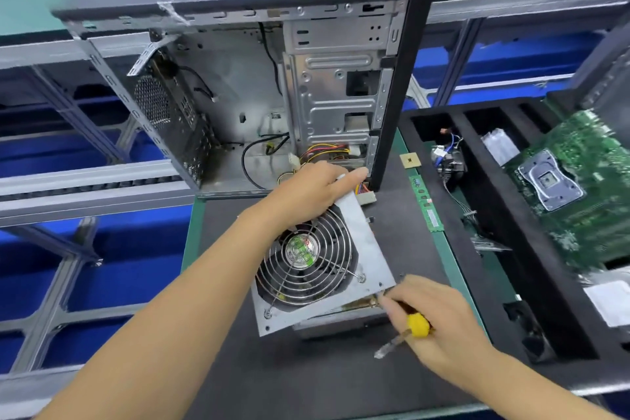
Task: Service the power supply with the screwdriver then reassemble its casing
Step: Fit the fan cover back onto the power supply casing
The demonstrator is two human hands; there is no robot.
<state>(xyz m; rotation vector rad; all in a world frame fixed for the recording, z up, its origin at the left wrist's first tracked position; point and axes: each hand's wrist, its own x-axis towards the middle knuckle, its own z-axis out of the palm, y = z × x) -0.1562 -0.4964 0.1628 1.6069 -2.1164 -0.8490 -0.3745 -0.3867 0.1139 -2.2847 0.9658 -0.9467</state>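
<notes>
No readable text anywhere; the green sticker (300,250) on the fan hub of the power supply (344,242) is too blurred to read.

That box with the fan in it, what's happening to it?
A person is fixing a power supply on a dark mat. Their left hand grips the far edge of the fan cover, which sits crooked and lifted off the box. Their right hand holds a yellow-handled screwdriver at the cover's near corner. An opened computer case stands behind.
</notes>
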